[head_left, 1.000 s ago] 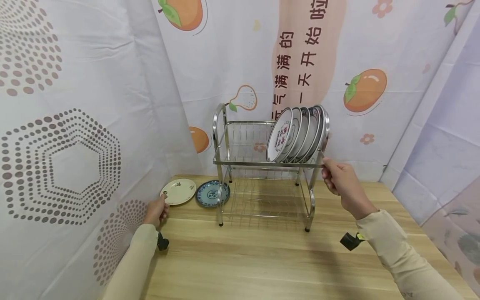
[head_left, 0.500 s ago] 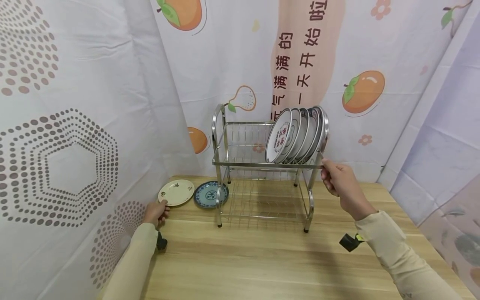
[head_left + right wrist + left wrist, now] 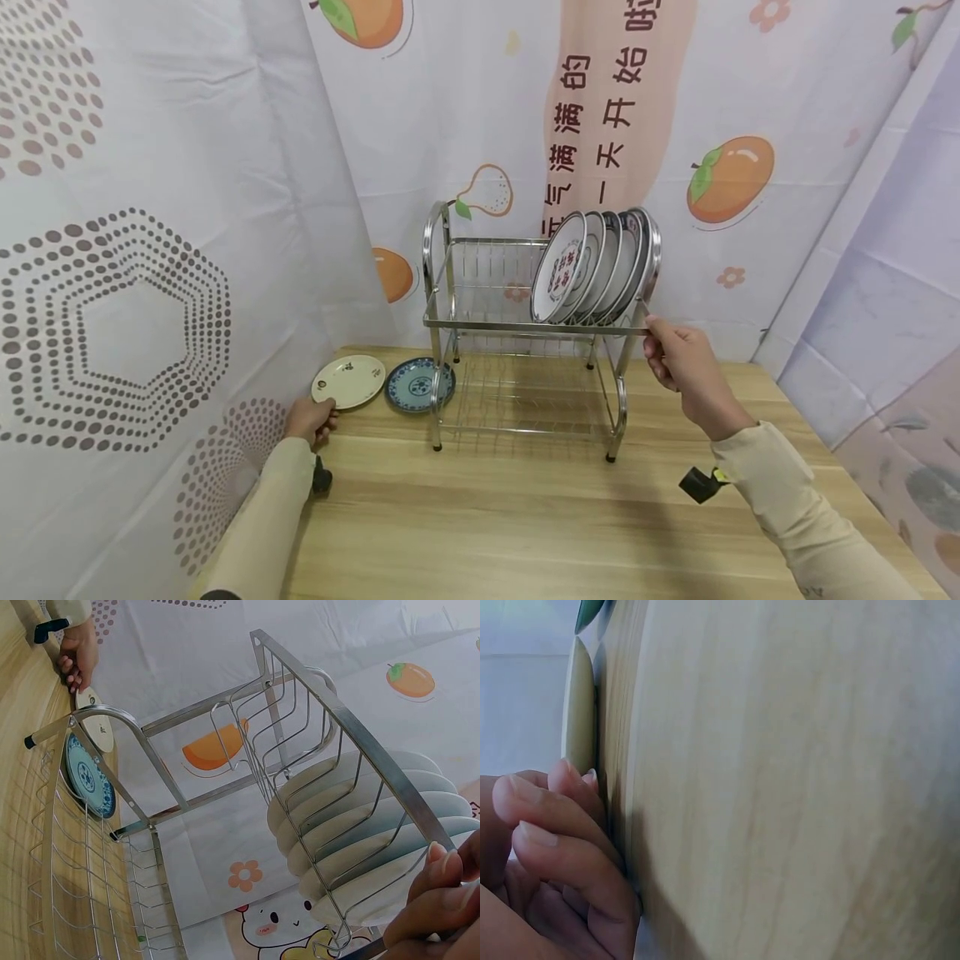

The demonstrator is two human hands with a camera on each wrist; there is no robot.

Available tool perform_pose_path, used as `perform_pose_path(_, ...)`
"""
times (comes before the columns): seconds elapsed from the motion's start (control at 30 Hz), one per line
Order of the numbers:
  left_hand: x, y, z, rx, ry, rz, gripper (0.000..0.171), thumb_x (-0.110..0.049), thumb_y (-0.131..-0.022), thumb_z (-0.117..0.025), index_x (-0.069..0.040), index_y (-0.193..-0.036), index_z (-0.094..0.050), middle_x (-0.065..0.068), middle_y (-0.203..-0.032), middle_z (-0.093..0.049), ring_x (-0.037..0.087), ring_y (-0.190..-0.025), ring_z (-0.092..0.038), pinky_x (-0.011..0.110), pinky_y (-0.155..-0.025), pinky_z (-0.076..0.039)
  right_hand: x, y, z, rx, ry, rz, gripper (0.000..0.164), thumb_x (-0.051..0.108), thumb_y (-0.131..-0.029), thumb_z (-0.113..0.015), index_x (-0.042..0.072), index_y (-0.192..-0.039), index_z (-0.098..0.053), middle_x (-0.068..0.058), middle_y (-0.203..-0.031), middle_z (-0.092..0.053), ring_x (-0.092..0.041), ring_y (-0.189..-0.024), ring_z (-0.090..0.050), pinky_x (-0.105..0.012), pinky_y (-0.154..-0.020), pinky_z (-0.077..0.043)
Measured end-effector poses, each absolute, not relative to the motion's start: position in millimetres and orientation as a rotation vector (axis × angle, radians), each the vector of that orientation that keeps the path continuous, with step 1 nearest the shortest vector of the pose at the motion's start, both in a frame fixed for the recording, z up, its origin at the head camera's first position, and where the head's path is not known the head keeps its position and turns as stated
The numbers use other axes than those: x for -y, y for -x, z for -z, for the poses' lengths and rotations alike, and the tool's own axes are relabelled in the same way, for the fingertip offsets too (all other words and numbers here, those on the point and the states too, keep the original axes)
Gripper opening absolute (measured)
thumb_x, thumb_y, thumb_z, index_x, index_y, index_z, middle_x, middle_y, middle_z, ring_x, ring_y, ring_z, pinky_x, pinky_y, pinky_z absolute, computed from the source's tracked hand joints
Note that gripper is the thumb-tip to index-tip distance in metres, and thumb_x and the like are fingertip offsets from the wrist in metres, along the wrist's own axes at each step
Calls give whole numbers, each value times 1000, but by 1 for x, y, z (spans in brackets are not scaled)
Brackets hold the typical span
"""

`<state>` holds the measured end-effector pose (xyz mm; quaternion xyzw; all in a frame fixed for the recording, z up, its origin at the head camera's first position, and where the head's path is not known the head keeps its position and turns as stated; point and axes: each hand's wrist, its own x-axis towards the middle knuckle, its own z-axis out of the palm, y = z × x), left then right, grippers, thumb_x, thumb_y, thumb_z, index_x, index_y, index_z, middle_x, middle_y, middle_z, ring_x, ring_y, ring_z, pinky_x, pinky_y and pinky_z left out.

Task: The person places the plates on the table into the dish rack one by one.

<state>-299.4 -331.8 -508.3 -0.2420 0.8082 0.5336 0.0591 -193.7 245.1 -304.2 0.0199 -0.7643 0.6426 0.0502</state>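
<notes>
At the left of the head view, a cream plate (image 3: 348, 382) with small printed motifs lies on the table. My left hand (image 3: 310, 419) pinches its near-left rim, thumb on top and the other fingers curled below; the left wrist view shows fingertips at the edge of the cream plate (image 3: 579, 712). My right hand (image 3: 688, 367) grips the front right corner of a two-tier metal dish rack (image 3: 525, 327), thumb on the rail. Several white plates (image 3: 558, 268) stand tilted on edge at the right end of its upper tier.
A blue patterned plate (image 3: 418, 386) lies between the cream plate and the rack's left leg, partly behind that leg. Wooden table (image 3: 480, 517) spreads in front. Patterned curtains (image 3: 262, 167) hang close at the left and behind.
My left thumb has shifted slightly from over the cream plate to its near rim. The right hand keeps its hold on the rack. The head view has drifted slightly.
</notes>
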Motion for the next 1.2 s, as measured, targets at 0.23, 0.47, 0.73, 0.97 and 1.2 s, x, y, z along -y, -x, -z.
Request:
perform_pose_path(0.23, 334, 298, 508, -2427, 690, -1661, 24, -14, -100, -48, 5, -96, -62, 0, -63, -62, 4, -45, -49, 20, -42, -43, -245, 194, 306, 2297, -79, -1972, 50, 43, -108, -50, 12, -69, -58, 5, -56, -48, -5, -46, -39, -22, -39, -30)
perform_pose_path(0.47, 338, 297, 510, -2383, 691, -1714, 24, -13, -104, -46, 7, -99, -59, 0, -63, -61, 4, -46, -50, 18, -43, -44, -242, 192, 305, 2291, -77, -1968, 50, 41, -108, -50, 13, -68, -57, 5, -56, -48, -5, -47, -39, -21, -39, -30)
perform_pose_path(0.73, 337, 291, 504, -2351, 630, -1764, 28, -16, -106, -37, 5, -99, -54, 0, -66, -56, 6, -49, -50, 20, -44, -45, -243, 192, 306, 2291, -75, -1968, 50, 41, -109, -49, 12, -68, -57, 5, -55, -48, -5, -46, -39, -22, -39, -30)
perform_pose_path(0.97, 337, 286, 504, -2409, 688, -1828, 32, -16, -102, -37, 6, -98, -60, -2, -65, -62, 6, -50, -50, 22, -45, -45, -243, 191, 306, 2292, -72, -1972, 50, 39, -109, -48, 12, -68, -57, 5, -55, -48, -4, -46, -38, -21, -39, -29)
perform_pose_path(1.2, 335, 281, 499, -2496, 636, -1837, 31, -14, -103, -38, 6, -96, -60, 0, -67, -62, 7, -52, -50, 23, -46, -45, -243, 190, 305, 2284, -74, -1965, 50, 40, -109, -47, 13, -68, -57, 6, -56, -48, -4, -46, -39, -20, -39, -29)
